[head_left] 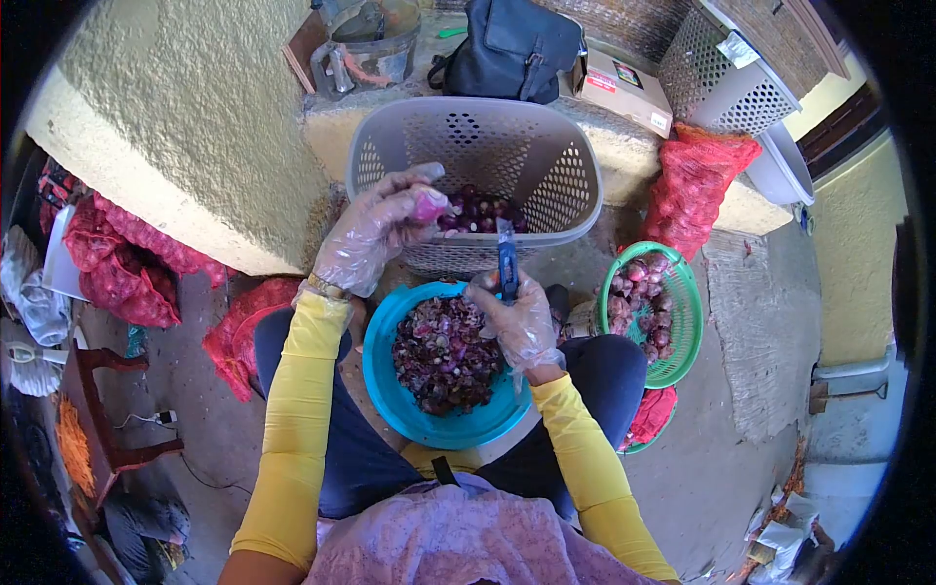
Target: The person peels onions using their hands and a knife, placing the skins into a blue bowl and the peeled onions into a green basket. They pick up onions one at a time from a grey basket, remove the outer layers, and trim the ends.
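My left hand [375, 229], in a clear plastic glove, grips a peeled red onion [429, 206] over the near left edge of the grey perforated basket [570, 234]. Several peeled red onions [480, 211] lie at the bottom of that basket. My right hand [522, 322], gloved too, is closed around a blue utility knife [507, 265] with its blade end pointing away from me. Below my hands, between my knees, stands a blue basin [382, 398]. Purple onion skins and trimmings [444, 356] fill much of it.
To the right is a green colander [694, 336] of unpeeled onions [645, 292]. Red mesh sacks of onions stand at right [690, 190] and left [122, 263]. A black bag [517, 49] and a cardboard box [624, 88] rest on the ledge behind the basket.
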A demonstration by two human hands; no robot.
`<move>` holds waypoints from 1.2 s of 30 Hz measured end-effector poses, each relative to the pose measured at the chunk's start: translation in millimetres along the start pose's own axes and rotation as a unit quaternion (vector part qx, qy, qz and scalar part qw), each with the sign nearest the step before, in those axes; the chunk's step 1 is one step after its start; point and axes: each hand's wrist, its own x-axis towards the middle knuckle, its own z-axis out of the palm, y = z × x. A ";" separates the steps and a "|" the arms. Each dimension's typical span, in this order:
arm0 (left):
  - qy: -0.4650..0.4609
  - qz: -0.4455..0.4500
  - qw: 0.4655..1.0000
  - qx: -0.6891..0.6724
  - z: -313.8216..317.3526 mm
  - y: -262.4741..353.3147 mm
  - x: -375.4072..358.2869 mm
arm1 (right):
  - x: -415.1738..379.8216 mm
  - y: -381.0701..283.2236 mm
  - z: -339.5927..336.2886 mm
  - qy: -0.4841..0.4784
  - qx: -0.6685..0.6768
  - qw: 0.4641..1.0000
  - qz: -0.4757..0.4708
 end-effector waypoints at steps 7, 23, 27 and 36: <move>0.003 0.045 0.991 -0.129 -3.8 0.6 1.8 | 19.6 -6.5 5.2 -0.022 0.003 0.998 0.067; -0.007 0.055 0.958 -0.281 -5.0 1.3 5.0 | 84.7 28.2 30.9 -0.010 0.048 0.995 -0.087; -0.039 0.066 0.961 -0.266 -13.8 -5.6 7.9 | 52.1 7.8 5.3 -0.067 -0.036 0.987 0.142; -0.032 0.054 0.939 -0.339 -5.0 -7.4 11.6 | -0.6 -19.6 3.0 -0.095 -0.091 0.981 0.144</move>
